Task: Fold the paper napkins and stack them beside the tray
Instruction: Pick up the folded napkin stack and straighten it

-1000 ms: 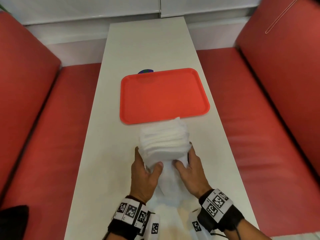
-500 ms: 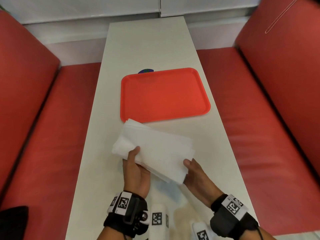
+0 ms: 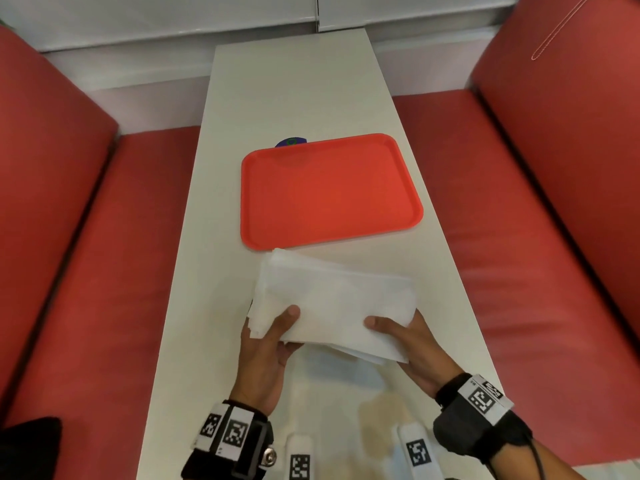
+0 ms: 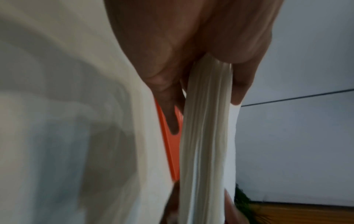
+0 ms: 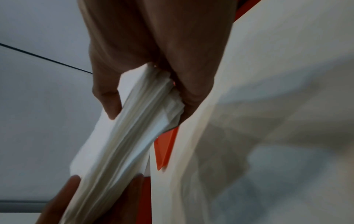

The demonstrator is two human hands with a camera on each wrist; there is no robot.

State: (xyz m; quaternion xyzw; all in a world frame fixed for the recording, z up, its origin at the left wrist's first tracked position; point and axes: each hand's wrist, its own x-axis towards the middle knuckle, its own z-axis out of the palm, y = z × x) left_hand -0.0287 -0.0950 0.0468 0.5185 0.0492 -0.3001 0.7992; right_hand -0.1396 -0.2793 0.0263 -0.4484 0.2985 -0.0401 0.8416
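Note:
A thick stack of white paper napkins [image 3: 332,299] is held flat just above the white table [image 3: 277,84], near the front edge of the orange tray [image 3: 329,188]. My left hand [image 3: 266,344] grips the stack's near left corner, thumb on top and fingers underneath. My right hand [image 3: 408,341] grips the near right corner the same way. In the left wrist view the napkin stack [image 4: 206,136] shows its layered edge, pinched between thumb and fingers. The right wrist view shows the stack [image 5: 130,136] squeezed in the right hand, with the tray [image 5: 164,148] behind it.
Red bench seats [image 3: 104,271] run along both sides of the narrow table. A small blue and green object [image 3: 291,142] peeks out behind the tray's far edge. The near table edge lies under my wrists.
The napkin stack was turned from upright to flat and spread wide, then shifted slightly right. Both hands moved from its front face to its near corners.

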